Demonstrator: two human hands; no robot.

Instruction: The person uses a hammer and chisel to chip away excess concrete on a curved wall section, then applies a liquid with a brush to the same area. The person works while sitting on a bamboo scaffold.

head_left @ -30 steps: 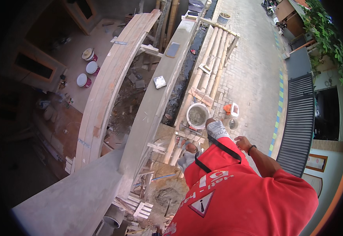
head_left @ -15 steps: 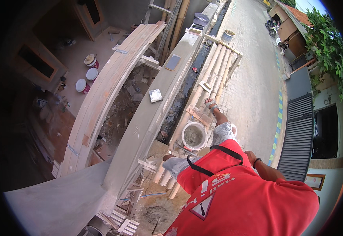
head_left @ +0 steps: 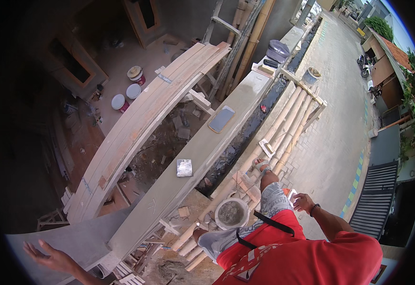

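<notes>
Over the smooth grey cement slab (head_left: 86, 232) at the lower left, my left hand (head_left: 50, 259) is open, fingers spread and nothing in it. My right hand (head_left: 304, 203) hangs beside my hip with loosely bent fingers, apparently holding nothing. A small white and orange thing (head_left: 290, 195), too unclear to name, shows next to it. On the long plastered wall top (head_left: 162, 190) lie a small silvery packet (head_left: 184, 167) and a smartphone (head_left: 221, 118). A bucket of wet mortar (head_left: 231, 213) stands between my legs, and a plastering float (head_left: 266, 147) rests on the bamboo poles.
I stand on a bamboo pole platform (head_left: 288, 126) beside a dark drainage ditch (head_left: 229, 161). Curved wooden boards (head_left: 136, 123) span the left side. Lidded pails (head_left: 134, 91) stand on the floor beyond. A paved lane (head_left: 333, 114) runs along the right, and another bucket (head_left: 310, 75) stands ahead.
My left hand has come into view at the lower left, reaching over the slab. My right hand shows more fully beside my hip. The view has shifted, bringing the far lane more into sight.
</notes>
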